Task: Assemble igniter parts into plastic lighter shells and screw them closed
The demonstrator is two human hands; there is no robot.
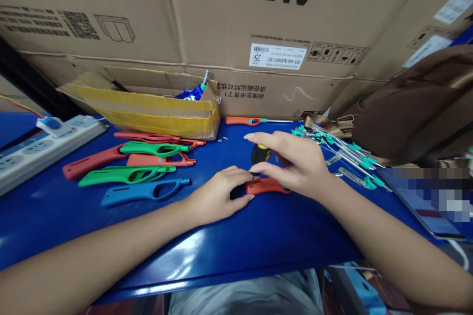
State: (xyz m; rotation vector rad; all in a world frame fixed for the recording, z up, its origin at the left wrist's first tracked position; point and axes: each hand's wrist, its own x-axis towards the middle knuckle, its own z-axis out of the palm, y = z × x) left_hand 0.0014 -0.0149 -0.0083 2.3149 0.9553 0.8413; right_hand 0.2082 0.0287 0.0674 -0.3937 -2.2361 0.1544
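Note:
An orange utility-lighter handle (266,186) lies flat on the blue tabletop in front of me. My left hand (220,193) pinches around its left end, thumb on the near side and fingers on the far side. Above that end, my right hand (295,163) holds a short black-and-yellow screwdriver (259,154) upright between thumb and fingers, index finger stretched out past its top. The shaft points down onto the handle; its tip is too small to make out clearly. My right hand partly hides the handle's right end.
Green handles (127,175), red ones and a blue handle (146,194) lie left. Behind them stands a yellow-taped cardboard box (162,117). An orange lighter with a metal tube (242,121) lies at the back. Metal tubes with teal parts (351,155), a phone (421,202) and a power strip (44,150) flank the space.

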